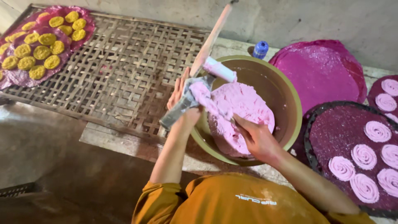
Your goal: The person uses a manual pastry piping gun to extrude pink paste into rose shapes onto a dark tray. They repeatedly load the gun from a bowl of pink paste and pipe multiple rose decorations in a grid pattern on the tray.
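yellow spiral cakes (38,46): about 15 | pink spiral cakes (365,157): 9 in view | round trays (321,72): 3 | bowl (290,93): 1 | blue bottle (260,49): 1

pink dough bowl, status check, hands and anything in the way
Left hand grips the dough press over the bowl. Right hand in the pink dough. Nothing blocking; tray of pink spirals at right.

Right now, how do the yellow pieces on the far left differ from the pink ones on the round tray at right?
The yellow pieces are small bumpy discs; the pink spirals are larger, flatter coils with a visible swirl. The yellow pieces lie packed close on a pink sheet over the woven bamboo rack; the pink spirals sit spaced apart on a dark round tray. Both lie flat in single layers, away from either hand.
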